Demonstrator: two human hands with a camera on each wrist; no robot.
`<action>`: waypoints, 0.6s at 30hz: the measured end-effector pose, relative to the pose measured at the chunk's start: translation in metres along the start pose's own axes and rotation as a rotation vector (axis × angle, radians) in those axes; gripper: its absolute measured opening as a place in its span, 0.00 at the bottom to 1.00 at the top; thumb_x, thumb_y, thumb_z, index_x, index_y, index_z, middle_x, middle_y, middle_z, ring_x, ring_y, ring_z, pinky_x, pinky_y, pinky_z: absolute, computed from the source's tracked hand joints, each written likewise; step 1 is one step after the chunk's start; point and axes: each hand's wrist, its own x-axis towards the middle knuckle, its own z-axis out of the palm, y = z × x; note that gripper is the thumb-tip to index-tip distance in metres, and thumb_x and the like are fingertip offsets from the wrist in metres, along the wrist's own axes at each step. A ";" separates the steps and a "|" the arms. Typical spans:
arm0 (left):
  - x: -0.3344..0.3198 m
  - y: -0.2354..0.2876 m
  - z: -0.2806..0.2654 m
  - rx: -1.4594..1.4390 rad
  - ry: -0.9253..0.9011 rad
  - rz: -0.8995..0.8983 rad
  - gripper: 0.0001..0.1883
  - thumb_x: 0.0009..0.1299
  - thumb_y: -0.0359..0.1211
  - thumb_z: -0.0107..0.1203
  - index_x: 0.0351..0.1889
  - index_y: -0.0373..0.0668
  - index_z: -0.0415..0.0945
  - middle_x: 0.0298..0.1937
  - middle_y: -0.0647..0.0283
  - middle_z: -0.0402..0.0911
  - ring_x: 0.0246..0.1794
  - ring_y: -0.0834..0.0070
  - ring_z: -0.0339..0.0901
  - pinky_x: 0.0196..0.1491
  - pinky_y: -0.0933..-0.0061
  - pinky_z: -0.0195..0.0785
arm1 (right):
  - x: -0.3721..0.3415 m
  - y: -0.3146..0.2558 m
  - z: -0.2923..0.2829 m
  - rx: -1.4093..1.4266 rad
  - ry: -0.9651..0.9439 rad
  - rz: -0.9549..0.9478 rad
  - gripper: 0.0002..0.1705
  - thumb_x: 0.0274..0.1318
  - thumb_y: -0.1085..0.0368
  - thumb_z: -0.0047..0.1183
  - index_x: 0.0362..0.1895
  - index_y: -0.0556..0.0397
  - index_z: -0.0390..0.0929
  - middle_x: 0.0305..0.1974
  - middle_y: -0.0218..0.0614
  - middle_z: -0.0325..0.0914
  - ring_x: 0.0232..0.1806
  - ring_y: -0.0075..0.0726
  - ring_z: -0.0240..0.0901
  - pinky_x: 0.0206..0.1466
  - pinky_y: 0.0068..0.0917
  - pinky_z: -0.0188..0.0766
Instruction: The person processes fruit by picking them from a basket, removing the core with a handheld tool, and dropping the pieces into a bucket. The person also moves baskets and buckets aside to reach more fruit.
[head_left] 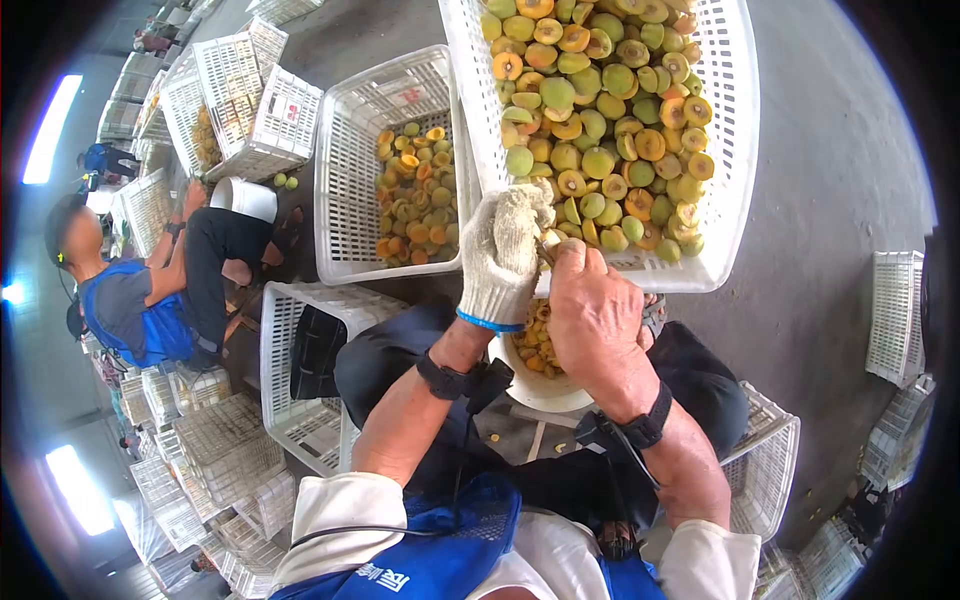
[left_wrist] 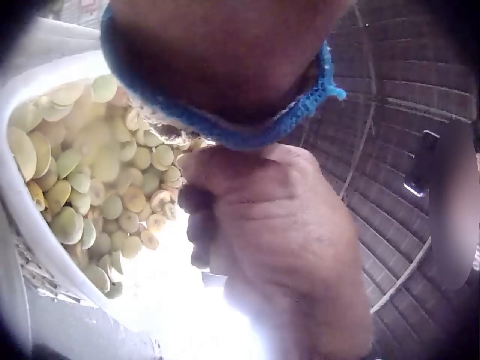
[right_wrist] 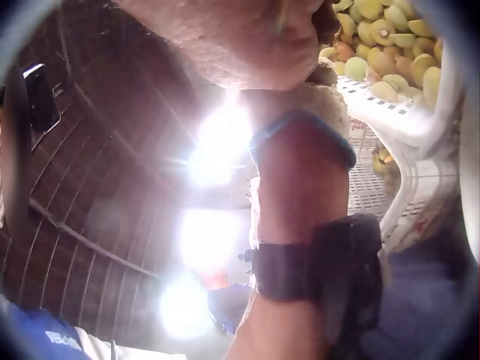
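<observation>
My left hand [head_left: 503, 245], in a knitted white glove with a blue cuff, has its fingers curled at the near rim of a large white crate [head_left: 735, 200] of halved green-orange fruit [head_left: 610, 110]. Bare and curled, my right hand [head_left: 597, 310] meets it from the right. Both hold a small brownish thing [head_left: 546, 245], mostly covered by fingers; I cannot tell what it is. Below them a white bucket [head_left: 550, 397] holds orange pieces [head_left: 535, 340]. The left wrist view shows the right fist [left_wrist: 277, 232] close up; the right wrist view shows the glove [right_wrist: 326, 105].
A second white crate [head_left: 340, 200] with cut fruit stands left of the large one. An upright crate [head_left: 285, 370] holds a black item. At far left a person in a blue vest [head_left: 150, 310] sits by a white bucket [head_left: 245, 198] and stacked crates. More crates [head_left: 897, 315] stand right.
</observation>
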 end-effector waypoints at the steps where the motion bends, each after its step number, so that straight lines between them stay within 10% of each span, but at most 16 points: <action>1: 0.000 0.005 0.000 0.079 -0.030 0.038 0.22 0.84 0.46 0.49 0.55 0.34 0.79 0.48 0.58 0.87 0.43 0.76 0.83 0.46 0.72 0.77 | -0.003 0.004 -0.005 0.032 0.026 -0.036 0.17 0.51 0.71 0.56 0.46 0.63 0.70 0.36 0.53 0.78 0.33 0.56 0.82 0.35 0.46 0.78; 18: 0.007 0.003 -0.010 0.257 -0.542 -0.190 0.17 0.83 0.41 0.51 0.49 0.35 0.82 0.40 0.64 0.88 0.37 0.79 0.81 0.43 0.74 0.77 | -0.031 0.048 -0.003 0.247 -0.156 -0.038 0.11 0.47 0.72 0.58 0.36 0.60 0.70 0.25 0.54 0.80 0.28 0.64 0.80 0.33 0.54 0.76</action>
